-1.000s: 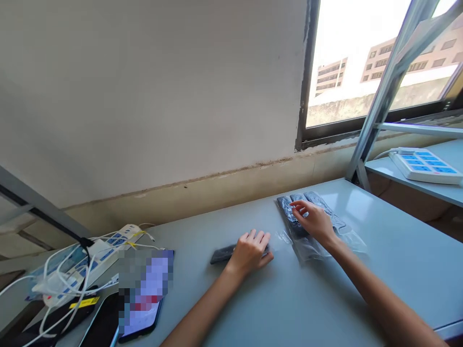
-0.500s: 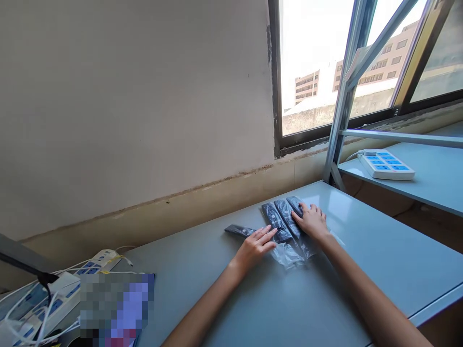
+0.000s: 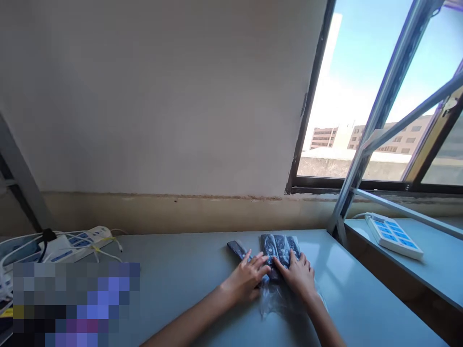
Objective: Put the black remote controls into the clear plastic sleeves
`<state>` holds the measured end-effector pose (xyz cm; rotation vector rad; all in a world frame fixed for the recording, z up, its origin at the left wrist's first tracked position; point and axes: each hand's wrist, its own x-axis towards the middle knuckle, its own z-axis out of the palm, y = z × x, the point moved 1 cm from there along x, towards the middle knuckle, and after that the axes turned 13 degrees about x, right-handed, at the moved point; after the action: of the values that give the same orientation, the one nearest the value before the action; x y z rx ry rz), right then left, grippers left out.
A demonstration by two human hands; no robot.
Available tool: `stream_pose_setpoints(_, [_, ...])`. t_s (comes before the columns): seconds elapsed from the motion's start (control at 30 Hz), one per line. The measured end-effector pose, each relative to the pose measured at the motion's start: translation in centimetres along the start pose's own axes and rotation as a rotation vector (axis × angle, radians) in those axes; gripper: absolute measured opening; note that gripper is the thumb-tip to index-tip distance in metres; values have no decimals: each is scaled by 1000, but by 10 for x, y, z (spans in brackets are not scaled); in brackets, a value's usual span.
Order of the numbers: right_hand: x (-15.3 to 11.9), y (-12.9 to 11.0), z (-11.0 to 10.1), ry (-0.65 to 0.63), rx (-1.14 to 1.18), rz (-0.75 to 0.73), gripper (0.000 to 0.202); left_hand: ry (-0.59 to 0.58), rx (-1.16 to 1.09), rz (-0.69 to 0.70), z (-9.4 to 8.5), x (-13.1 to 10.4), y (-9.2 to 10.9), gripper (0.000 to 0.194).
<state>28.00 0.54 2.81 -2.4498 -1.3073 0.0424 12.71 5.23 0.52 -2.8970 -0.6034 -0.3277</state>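
Three dark remote controls [image 3: 269, 246] in clear plastic sleeves lie side by side on the grey table [image 3: 188, 270]. A separate dark remote control [image 3: 236, 248] lies slanted to their left. My left hand [image 3: 248, 277] rests over the lower end of that slanted remote, fingers spread, fingertips reaching the left edge of the row. My right hand [image 3: 300, 277] lies on the right side of the row, thumb and fingers apart, touching the sleeves. Loose clear plastic [image 3: 269, 299] spreads below the row, partly beneath my right hand. The remotes' lower ends are partly hidden by my hands.
White power strips [image 3: 97, 236] with tangled cables lie at the left, beside a pixelated patch. A metal frame post [image 3: 361, 156] stands at the table's far right corner. Beyond it, another power strip [image 3: 394, 236] sits on a second table. The wall and window are behind.
The camera view has tilted up and levelled. The three remotes now lie closer together and more evenly aligned. My hands have come nearer each other, still on the remotes.
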Motion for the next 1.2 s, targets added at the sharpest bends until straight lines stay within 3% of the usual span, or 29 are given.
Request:
stream_pose_setpoints(0.07, [0,0,5,0,-13,-17,62,-96,-65,-193,-7,-3,-5,81])
stream_pose_setpoints(0.13, [2,1,12,14,0,-50,62,-210,-132,-312,-11,-5,-12,105])
stream_pose_setpoints(0.2, [4,3,19,50,32,-105,60,-306,-201,-321,-11,-7,-19,115])
stream_pose_setpoints(0.27, [6,5,27,85,84,-186,57,-321,-253,-274,-6,-9,-24,119])
stream_pose_setpoints(0.5, [4,1,48,68,332,-498,49,-35,-200,-133,16,-40,-30,105])
stream_pose_setpoints(0.63, [-11,-13,48,-39,428,-602,49,60,-159,-4,-1,-54,-28,107])
stream_pose_setpoints(0.73, [-25,-25,45,-173,526,-735,45,71,-177,11,-15,-64,-19,114])
stream_pose_setpoints(0.9, [-41,-43,46,-355,620,-935,39,61,-205,-19,-26,-88,11,113])
stream_pose_setpoints(1.03, [-52,-55,42,-407,602,-998,35,29,-170,-107,-31,-112,19,98])
stream_pose_setpoints(1.1, [-55,-58,38,-402,583,-1012,33,-6,-152,-213,-34,-121,15,89])
stream_pose_setpoints(1.2, [-53,-56,30,-276,580,-966,35,-75,-130,-379,-38,-131,8,80])
